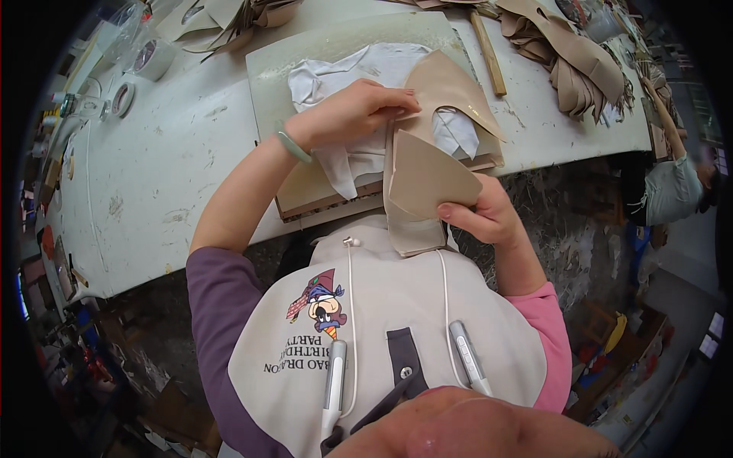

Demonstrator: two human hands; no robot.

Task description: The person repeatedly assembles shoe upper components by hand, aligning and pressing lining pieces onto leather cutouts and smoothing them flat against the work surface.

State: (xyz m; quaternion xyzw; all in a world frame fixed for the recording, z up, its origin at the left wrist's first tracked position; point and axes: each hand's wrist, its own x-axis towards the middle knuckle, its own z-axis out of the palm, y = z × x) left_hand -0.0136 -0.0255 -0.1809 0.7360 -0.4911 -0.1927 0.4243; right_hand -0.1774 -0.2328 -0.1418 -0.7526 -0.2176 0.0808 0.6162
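Note:
My right hand (487, 215) grips the right corner of a folded tan leather piece (429, 174), thumb on top. This piece hangs over the near edge of the board, its lower part reaching down in front of my apron. My left hand (365, 111) has its fingers bent together at the piece's upper edge; whether they pinch something is hard to make out. Another tan leather piece (447, 84) with a curved cutout lies under and beyond my hands. Beneath it, a crumpled white cloth (328, 76) spreads over a pale board (267, 72).
A wooden stick (489, 53) lies right of the board. Stacks of tan leather pieces (569, 61) sit at the far right, more (229, 23) at the far left. Tape rolls (122, 99) stand on the left of the white table (153, 175). Another person (676, 183) is at the right.

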